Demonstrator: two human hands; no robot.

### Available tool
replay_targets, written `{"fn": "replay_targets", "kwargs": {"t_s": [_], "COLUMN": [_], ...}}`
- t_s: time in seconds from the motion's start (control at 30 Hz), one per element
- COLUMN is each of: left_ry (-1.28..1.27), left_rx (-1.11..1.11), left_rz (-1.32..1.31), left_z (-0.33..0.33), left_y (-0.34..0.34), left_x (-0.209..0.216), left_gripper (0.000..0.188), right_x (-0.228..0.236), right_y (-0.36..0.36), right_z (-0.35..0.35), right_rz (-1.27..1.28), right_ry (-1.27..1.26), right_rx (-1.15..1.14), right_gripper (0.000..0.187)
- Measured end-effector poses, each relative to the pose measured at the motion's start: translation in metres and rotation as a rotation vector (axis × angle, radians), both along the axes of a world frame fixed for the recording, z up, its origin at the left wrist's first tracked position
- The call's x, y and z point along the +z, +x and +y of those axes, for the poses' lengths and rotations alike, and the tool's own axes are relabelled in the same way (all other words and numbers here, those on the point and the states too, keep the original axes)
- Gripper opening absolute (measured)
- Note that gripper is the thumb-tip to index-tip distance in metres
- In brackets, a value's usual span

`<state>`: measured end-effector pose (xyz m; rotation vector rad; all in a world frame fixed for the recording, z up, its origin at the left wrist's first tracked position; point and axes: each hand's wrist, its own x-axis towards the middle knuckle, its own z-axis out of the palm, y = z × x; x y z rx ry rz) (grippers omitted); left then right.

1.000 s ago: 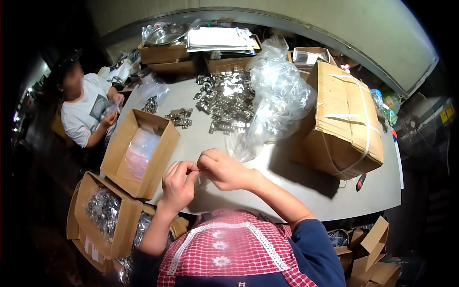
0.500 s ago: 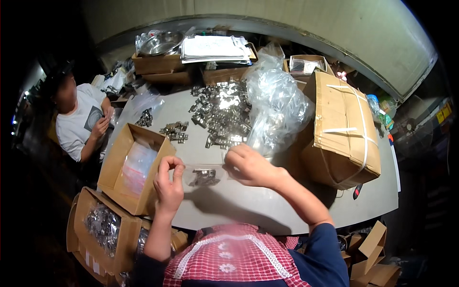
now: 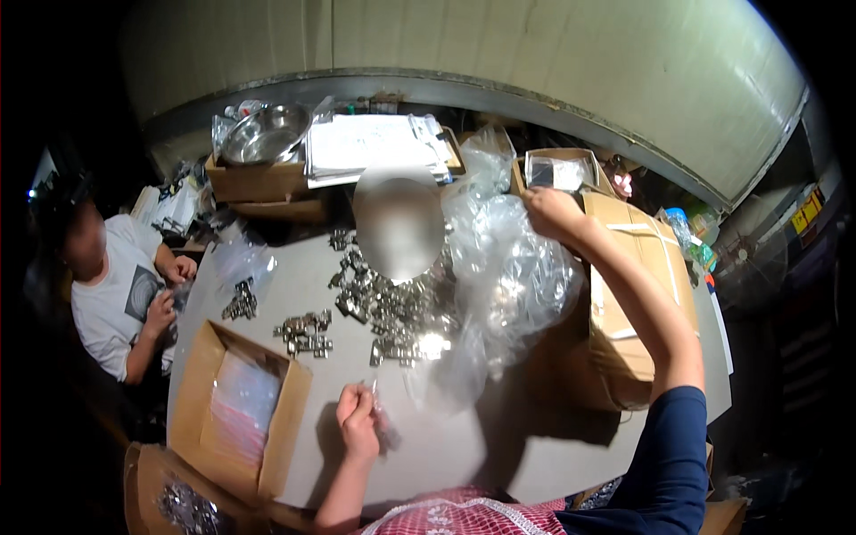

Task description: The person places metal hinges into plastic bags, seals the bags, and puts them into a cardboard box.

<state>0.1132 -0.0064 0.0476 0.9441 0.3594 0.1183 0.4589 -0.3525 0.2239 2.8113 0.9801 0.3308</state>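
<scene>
A: Please, where is the left hand (image 3: 359,419)?
B: It is above the worktop (image 3: 437,455), toward the near edge and left of the middle; its grip is together, clamped on a small clear bag (image 3: 385,431); what lies inside I cannot tell, because of blur.
A: And the right hand (image 3: 551,214)?
B: It is stretched toward the far edge, over the large clear plastic bag (image 3: 517,285) and near a small box (image 3: 603,176); whether its grip is apart or together, I cannot tell.
A: What is around them?
B: The pile of metal fittings (image 3: 379,303) lies between the two hands, beside the large bag; an open carton (image 3: 290,419) with flat bags (image 3: 236,415) stands at the left edge; a strapped carton (image 3: 615,308) stands toward the right edge; another person (image 3: 105,290) is beyond the left edge.
</scene>
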Motion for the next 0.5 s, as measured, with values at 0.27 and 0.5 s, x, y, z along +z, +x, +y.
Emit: {"fn": "replay_targets", "kwargs": {"t_s": [0.27, 0.5], "left_ry": [0.224, 0.541], "left_rx": [0.208, 0.335], "left_rz": [0.113, 0.152], "left_z": [0.038, 0.021], "left_y": [-0.002, 0.0], "left_x": [-0.058, -0.093], "left_gripper": [0.004, 0.005], "right_x": [-0.07, -0.134], "right_y": [0.196, 0.25], "right_z": [-0.081, -0.089], "right_rz": [0.09, 0.106], "right_ry": [0.048, 0.501], "right_rx": [-0.845, -1.141], "right_gripper": [0.035, 0.05]}}
